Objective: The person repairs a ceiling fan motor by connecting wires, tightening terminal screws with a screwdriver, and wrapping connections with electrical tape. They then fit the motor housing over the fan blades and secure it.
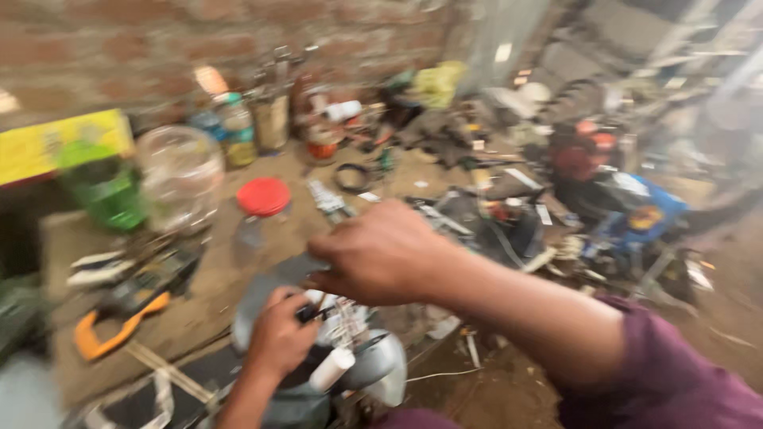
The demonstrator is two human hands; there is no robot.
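The view is blurred by motion. My left hand (278, 338) is closed around a small dark part on top of a grey metal machine body (373, 365), next to a white cylinder (332, 369). My right hand (385, 253) reaches across from the right, fingers curled and pinching something at the same spot; what it pinches is too blurred to tell. A grey curved cover (266, 290) lies just under both hands.
A dusty workbench (207, 286) holds a clear jar (181, 179), a red-lidded jar (262, 208), a green bottle (107, 191), an orange-handled tool (119, 327) and cans by the brick wall (238, 32). Cluttered parts and a blue object (636, 210) lie right.
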